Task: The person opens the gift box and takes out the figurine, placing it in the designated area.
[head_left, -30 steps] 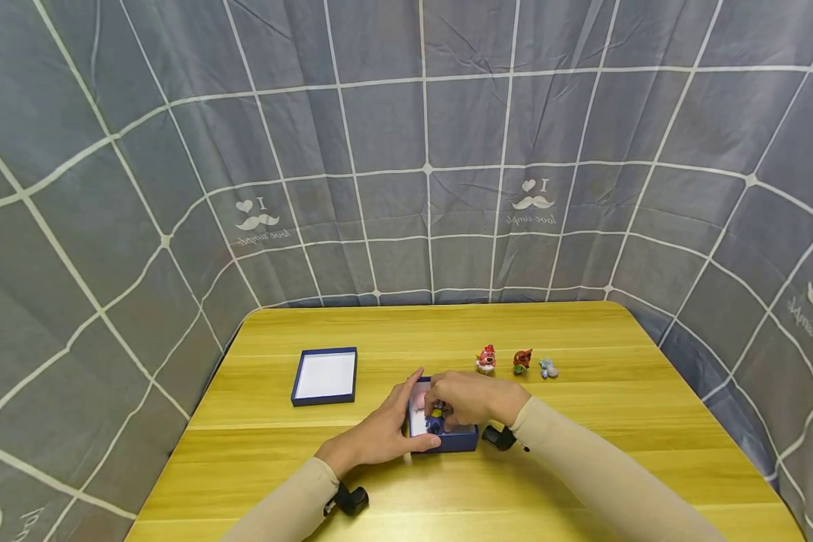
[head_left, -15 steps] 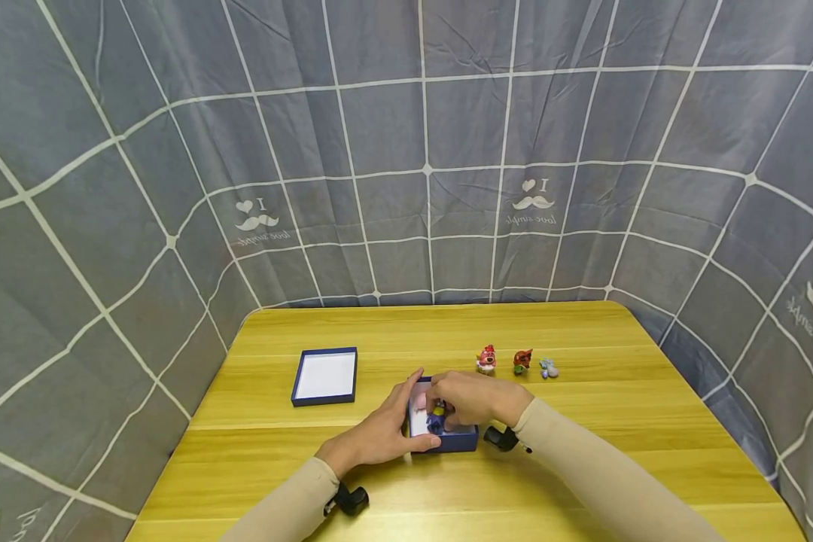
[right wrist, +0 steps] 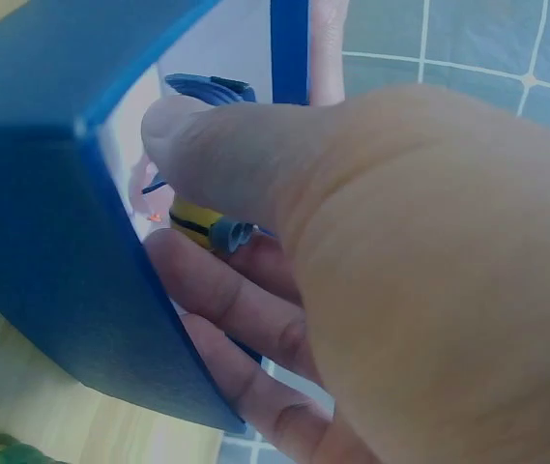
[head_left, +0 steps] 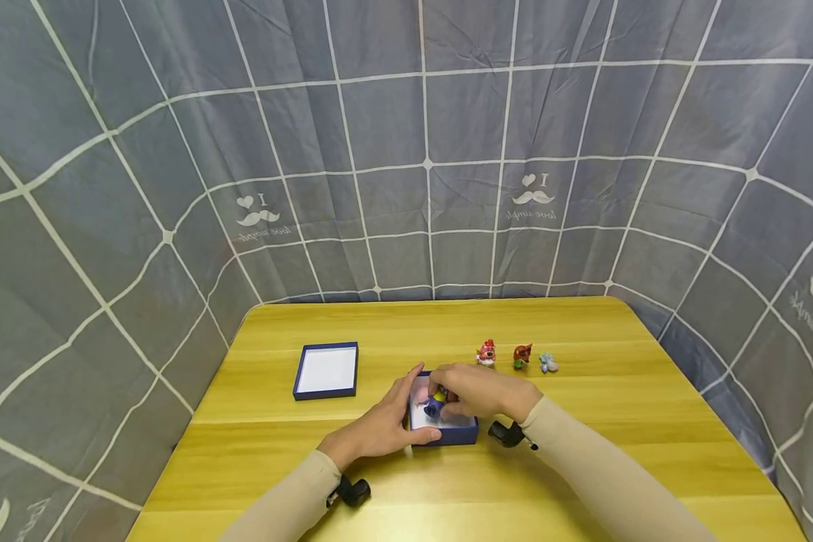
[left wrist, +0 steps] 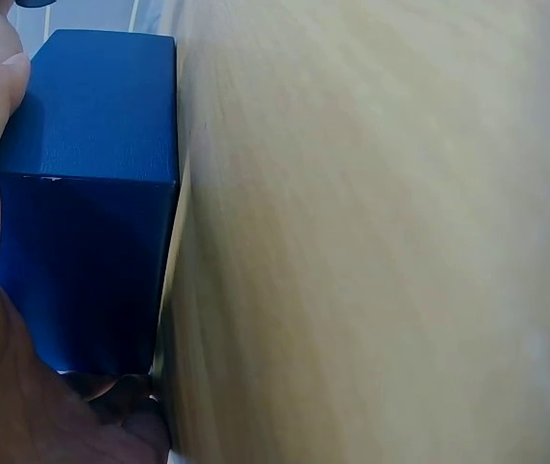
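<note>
Far left I have the lid (head_left: 327,369), white inside facing up. Next, the left hand (head_left: 379,429) grips the blue box (head_left: 455,436) around its left side. Inside, just right of a pink object (head_left: 421,393), the goggled Minion figurine (head_left: 434,408) slants, blue end near-left, yellow end far-right. I see the right hand (head_left: 481,390), the nearer, pinching it from the right. Past that: a pink bear figurine (head_left: 486,354), a red-brown figurine (head_left: 522,355) and a pale-blue figurine (head_left: 549,363).

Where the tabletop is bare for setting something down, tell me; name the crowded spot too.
Bare tabletop lies between the shallow blue lid and the left hand, right of the pale-blue figurine, and between the sleeves. The blue box is crowded: left hand gripping its side, right hand pinching a blue-and-yellow figurine.
</note>
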`<move>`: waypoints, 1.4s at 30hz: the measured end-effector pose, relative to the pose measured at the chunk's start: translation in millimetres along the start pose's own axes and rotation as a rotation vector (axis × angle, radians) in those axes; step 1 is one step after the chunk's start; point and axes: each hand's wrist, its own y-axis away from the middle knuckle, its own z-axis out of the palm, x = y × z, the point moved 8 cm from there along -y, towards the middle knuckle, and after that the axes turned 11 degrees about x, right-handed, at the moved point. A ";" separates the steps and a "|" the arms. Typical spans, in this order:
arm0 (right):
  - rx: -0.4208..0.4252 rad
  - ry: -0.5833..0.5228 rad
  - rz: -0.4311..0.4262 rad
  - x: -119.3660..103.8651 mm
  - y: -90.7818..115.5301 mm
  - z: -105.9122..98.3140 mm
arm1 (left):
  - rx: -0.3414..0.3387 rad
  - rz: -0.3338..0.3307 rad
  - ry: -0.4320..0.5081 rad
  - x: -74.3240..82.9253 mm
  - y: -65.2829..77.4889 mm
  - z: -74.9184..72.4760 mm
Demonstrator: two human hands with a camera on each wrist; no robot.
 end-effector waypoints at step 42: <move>0.256 -0.095 -0.051 0.9 15.0 -26.6 | 0.012 -0.013 -0.026 -1.8 -1.4 -1.3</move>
